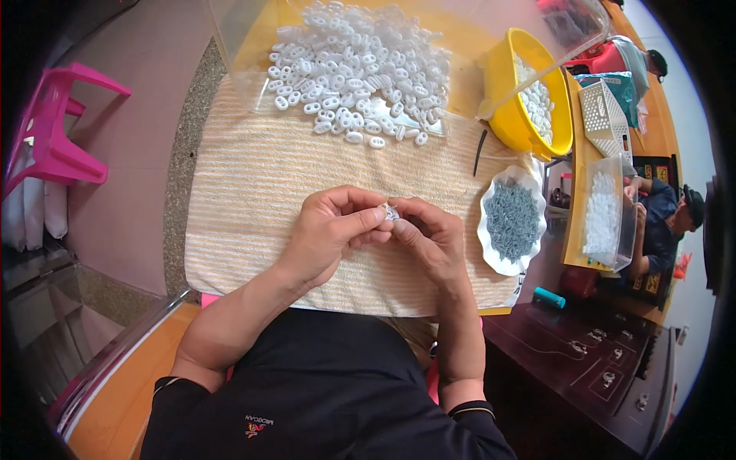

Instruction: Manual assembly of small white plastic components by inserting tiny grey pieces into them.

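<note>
Over the middle of a striped cream towel (253, 176), my left hand (326, 230) and my right hand (437, 238) meet fingertip to fingertip. Both are closed in a pinch on one small whitish plastic piece (392, 214), mostly covered by the fingers. Beyond them lies a heap of small white oval plastic pieces (360, 73) with holes, spilling from a transparent tray (238, 57) onto the towel. To the right of my right hand, a white scalloped dish (487, 230) holds many small grey pieces (514, 218), too fine to identify.
A yellow basin (502, 126) with white pieces stands at the far right, near a thin black strip (480, 153). Farther right, another person (667, 222) sits by a transparent bin (606, 215). A pink stool (65, 146) is on the left; a dark cabinet (552, 353) stands lower right.
</note>
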A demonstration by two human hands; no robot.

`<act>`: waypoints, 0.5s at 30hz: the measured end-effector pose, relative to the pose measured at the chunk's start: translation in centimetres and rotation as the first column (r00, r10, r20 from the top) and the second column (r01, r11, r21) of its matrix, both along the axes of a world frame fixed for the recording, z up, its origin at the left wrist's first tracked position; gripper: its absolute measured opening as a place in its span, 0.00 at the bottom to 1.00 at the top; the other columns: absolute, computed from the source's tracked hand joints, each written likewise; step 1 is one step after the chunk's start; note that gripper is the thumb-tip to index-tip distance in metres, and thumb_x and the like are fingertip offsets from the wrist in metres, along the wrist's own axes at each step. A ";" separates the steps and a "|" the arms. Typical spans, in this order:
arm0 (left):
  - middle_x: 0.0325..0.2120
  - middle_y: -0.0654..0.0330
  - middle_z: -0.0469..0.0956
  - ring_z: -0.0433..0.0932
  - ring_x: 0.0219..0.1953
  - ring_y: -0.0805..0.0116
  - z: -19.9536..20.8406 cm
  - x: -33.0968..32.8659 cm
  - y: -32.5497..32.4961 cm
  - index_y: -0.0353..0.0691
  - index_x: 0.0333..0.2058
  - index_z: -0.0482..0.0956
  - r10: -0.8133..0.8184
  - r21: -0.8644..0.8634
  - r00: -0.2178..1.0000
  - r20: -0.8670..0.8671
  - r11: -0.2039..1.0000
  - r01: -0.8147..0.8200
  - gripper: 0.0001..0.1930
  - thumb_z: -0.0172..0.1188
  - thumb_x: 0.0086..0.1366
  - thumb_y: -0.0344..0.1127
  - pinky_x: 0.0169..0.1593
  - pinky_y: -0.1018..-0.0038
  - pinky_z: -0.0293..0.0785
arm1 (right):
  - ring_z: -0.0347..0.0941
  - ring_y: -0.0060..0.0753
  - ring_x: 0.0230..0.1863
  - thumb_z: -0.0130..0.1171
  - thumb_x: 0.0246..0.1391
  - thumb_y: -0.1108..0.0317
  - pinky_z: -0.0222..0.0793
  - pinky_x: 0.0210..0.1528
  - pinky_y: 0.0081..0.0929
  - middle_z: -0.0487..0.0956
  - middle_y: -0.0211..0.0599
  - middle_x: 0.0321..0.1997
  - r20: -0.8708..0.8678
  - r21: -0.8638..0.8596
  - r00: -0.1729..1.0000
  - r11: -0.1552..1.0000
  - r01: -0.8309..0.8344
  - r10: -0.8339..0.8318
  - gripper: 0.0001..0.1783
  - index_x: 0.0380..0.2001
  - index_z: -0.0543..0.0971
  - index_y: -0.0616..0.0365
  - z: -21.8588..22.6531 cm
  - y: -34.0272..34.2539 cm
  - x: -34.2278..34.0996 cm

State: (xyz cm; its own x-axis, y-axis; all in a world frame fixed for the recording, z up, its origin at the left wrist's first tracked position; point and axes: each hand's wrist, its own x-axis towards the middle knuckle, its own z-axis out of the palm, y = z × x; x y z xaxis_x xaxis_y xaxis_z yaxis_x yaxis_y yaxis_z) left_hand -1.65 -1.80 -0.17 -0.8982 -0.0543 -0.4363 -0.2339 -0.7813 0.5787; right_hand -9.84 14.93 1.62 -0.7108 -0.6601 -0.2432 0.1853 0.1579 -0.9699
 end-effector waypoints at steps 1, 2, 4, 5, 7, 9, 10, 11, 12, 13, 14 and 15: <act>0.33 0.55 0.81 0.82 0.35 0.69 0.0 0.0 -0.1 0.32 0.41 0.77 0.005 0.026 1.000 0.002 1.000 -0.005 0.08 0.58 0.63 0.23 0.41 0.75 0.83 | 0.76 0.23 0.42 0.58 0.58 0.76 0.73 0.44 0.20 0.80 0.36 0.43 0.047 -0.031 0.999 1.000 0.006 -0.005 0.16 0.50 0.75 0.68 0.0 0.0 0.0; 0.33 0.55 0.81 0.82 0.35 0.69 0.0 0.0 -0.1 0.32 0.41 0.77 0.003 0.024 1.000 0.003 1.000 -0.003 0.08 0.58 0.63 0.23 0.41 0.75 0.83 | 0.76 0.23 0.42 0.58 0.58 0.76 0.73 0.44 0.20 0.80 0.36 0.43 0.048 -0.032 0.999 0.999 0.008 -0.006 0.16 0.50 0.75 0.68 -0.1 0.0 0.0; 0.33 0.55 0.81 0.82 0.35 0.69 0.0 0.0 -0.1 0.32 0.42 0.77 0.018 0.065 1.000 -0.021 0.998 -0.016 0.08 0.58 0.63 0.23 0.41 0.75 0.83 | 0.77 0.24 0.42 0.58 0.58 0.77 0.74 0.44 0.21 0.80 0.37 0.43 0.102 -0.082 0.995 0.997 -0.010 0.019 0.17 0.51 0.75 0.69 -0.1 0.1 -0.1; 0.33 0.55 0.81 0.82 0.35 0.69 0.1 0.0 -0.1 0.32 0.42 0.77 0.016 0.065 1.000 -0.021 0.998 -0.015 0.08 0.58 0.63 0.23 0.41 0.75 0.83 | 0.77 0.24 0.42 0.58 0.58 0.77 0.74 0.44 0.21 0.80 0.37 0.43 0.102 -0.082 0.995 0.997 -0.009 0.017 0.17 0.51 0.75 0.69 -0.1 0.1 0.0; 0.33 0.55 0.81 0.82 0.34 0.69 0.1 -0.1 -0.1 0.32 0.41 0.77 0.011 0.077 1.000 -0.015 0.997 -0.010 0.08 0.58 0.63 0.23 0.41 0.76 0.82 | 0.77 0.25 0.42 0.58 0.58 0.77 0.74 0.45 0.22 0.80 0.37 0.43 0.166 -0.103 0.986 0.995 0.011 0.006 0.18 0.51 0.74 0.69 0.0 0.1 0.0; 0.33 0.55 0.81 0.82 0.34 0.69 -0.1 -0.1 -0.1 0.32 0.41 0.77 0.001 0.071 1.000 -0.019 0.997 0.001 0.08 0.58 0.63 0.23 0.41 0.76 0.82 | 0.77 0.25 0.42 0.58 0.57 0.78 0.74 0.45 0.22 0.80 0.38 0.43 0.175 -0.098 0.985 0.995 0.013 0.005 0.18 0.51 0.74 0.68 0.2 0.1 0.0; 0.33 0.55 0.81 0.82 0.34 0.69 -0.1 -0.1 -0.2 0.32 0.41 0.77 -0.008 0.065 1.000 -0.023 0.998 0.010 0.08 0.58 0.63 0.23 0.41 0.76 0.82 | 0.77 0.26 0.43 0.58 0.57 0.78 0.74 0.45 0.22 0.80 0.38 0.43 0.184 -0.093 0.983 0.996 0.012 0.005 0.18 0.51 0.74 0.68 0.2 0.1 0.0; 0.33 0.55 0.81 0.82 0.34 0.69 -0.1 -0.1 -0.1 0.32 0.41 0.77 -0.009 0.064 1.000 -0.024 0.998 0.010 0.08 0.58 0.63 0.23 0.41 0.76 0.82 | 0.77 0.26 0.43 0.58 0.57 0.78 0.74 0.45 0.22 0.80 0.38 0.43 0.183 -0.094 0.983 0.996 0.013 0.004 0.18 0.51 0.74 0.68 0.2 0.1 0.0; 0.33 0.55 0.81 0.82 0.33 0.69 -0.1 -0.1 0.0 0.33 0.41 0.78 -0.003 0.066 1.000 -0.025 0.998 0.005 0.08 0.59 0.63 0.23 0.40 0.76 0.82 | 0.77 0.26 0.43 0.58 0.57 0.78 0.74 0.46 0.22 0.80 0.39 0.43 0.184 -0.095 0.983 0.995 0.022 -0.004 0.18 0.51 0.74 0.68 0.1 0.2 0.0; 0.33 0.55 0.81 0.82 0.33 0.70 0.0 -0.1 0.0 0.33 0.40 0.78 0.003 0.066 1.000 -0.025 0.998 -0.001 0.07 0.59 0.63 0.24 0.40 0.77 0.82 | 0.77 0.26 0.44 0.58 0.57 0.78 0.74 0.46 0.22 0.80 0.39 0.43 0.184 -0.096 0.983 0.995 0.031 -0.013 0.18 0.51 0.74 0.68 0.1 0.2 0.0; 0.33 0.55 0.81 0.82 0.33 0.70 0.0 -0.1 -0.1 0.33 0.40 0.78 0.003 0.065 1.000 -0.026 0.998 -0.001 0.07 0.59 0.63 0.24 0.40 0.77 0.82 | 0.77 0.26 0.44 0.58 0.57 0.78 0.74 0.46 0.22 0.80 0.39 0.43 0.184 -0.098 0.983 0.995 0.031 -0.012 0.18 0.51 0.74 0.68 0.0 0.2 0.0; 0.33 0.55 0.81 0.82 0.33 0.70 -0.1 0.0 -0.1 0.33 0.40 0.78 -0.007 0.052 1.000 -0.024 0.999 0.008 0.07 0.59 0.63 0.24 0.39 0.77 0.82 | 0.77 0.27 0.44 0.58 0.57 0.78 0.74 0.47 0.22 0.80 0.39 0.43 0.179 -0.105 0.983 0.993 0.044 -0.025 0.18 0.51 0.74 0.68 -0.1 0.4 -0.1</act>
